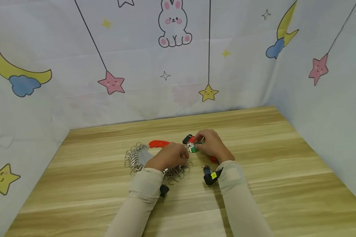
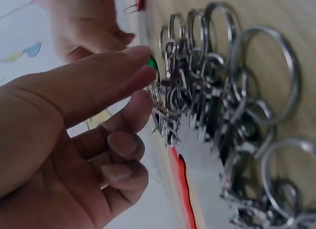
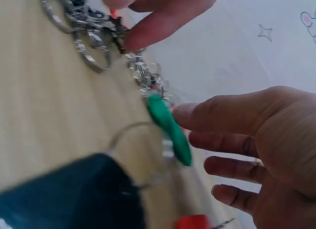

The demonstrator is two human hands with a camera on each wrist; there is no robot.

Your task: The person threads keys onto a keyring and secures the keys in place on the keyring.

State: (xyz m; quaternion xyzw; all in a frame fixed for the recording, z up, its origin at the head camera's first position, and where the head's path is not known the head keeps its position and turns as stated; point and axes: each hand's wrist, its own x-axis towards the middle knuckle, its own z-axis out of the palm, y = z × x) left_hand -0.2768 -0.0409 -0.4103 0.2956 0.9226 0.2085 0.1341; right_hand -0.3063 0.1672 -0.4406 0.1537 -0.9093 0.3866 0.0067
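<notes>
Over a fan of metal key rings with clasps (image 1: 175, 174) hovers my left hand (image 1: 170, 156), thumb and forefinger close together, the other fingers loosely curled. In the left wrist view, nothing shows between its fingertips (image 2: 140, 56). My right hand (image 1: 210, 144) is at a small green tab (image 3: 168, 130); its thumb or fingertip meets the tab's edge in the right wrist view, the fingers fairly straight. Beside the green tab are a red tab (image 1: 191, 139), a black fob (image 1: 187, 139) and more metal clasps. A grey curved plate (image 1: 143, 156) with a red edge piece (image 1: 158, 144) lies amid the rings.
A black fob with a yellow label (image 1: 210, 177) and a ring lies by my right sleeve. A red piece (image 1: 214, 159) sits under my right wrist, and another black piece (image 1: 163, 190) near my left forearm. Patterned white cloth (image 1: 142, 59) walls the wooden table.
</notes>
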